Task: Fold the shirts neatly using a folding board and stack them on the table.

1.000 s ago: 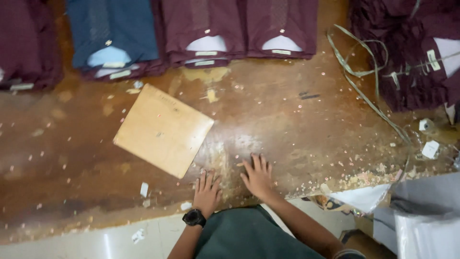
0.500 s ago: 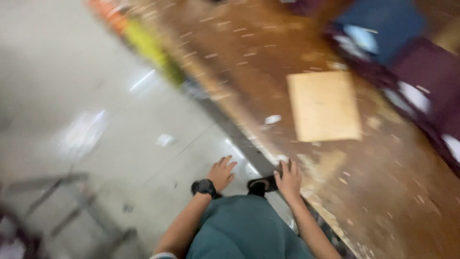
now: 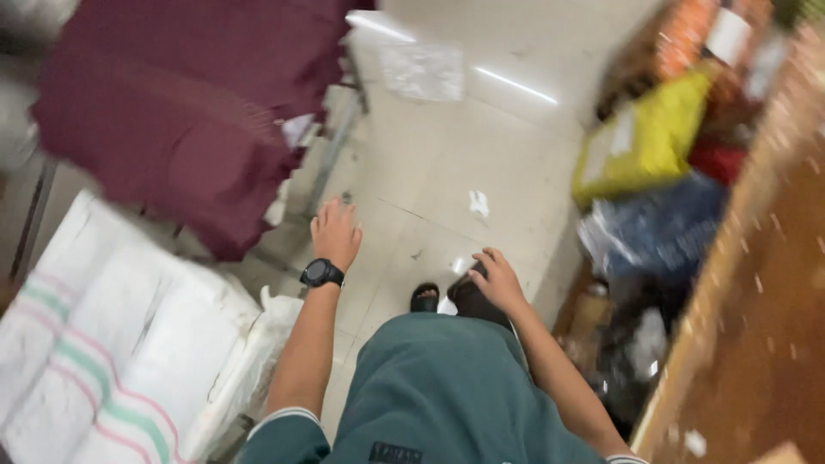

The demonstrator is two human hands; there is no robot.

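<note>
The view has swung off the brown wooden tabletop [image 3: 756, 344], which now only runs down the right edge of the frame, and both hands have come away from it. The left hand [image 3: 335, 234], black wristwatch [image 3: 321, 273] on its wrist, hangs open and empty at centre left, fingers loosely spread, over the pale tiled floor [image 3: 447, 146]. Nearest to it, just to its upper left, hangs the heap of maroon garments [image 3: 172, 129], close but apart. The right hand [image 3: 496, 279] is at centre, fingers relaxed, gripping nothing. Open floor runs up the middle toward the top of the frame. It is hemmed at lower left by white woven sacks with green and pink stripes [image 3: 112, 344], and at upper right by a yellow bag [image 3: 644, 142] and blue plastic-wrapped bundle [image 3: 662, 228] along the table's edge.
</note>
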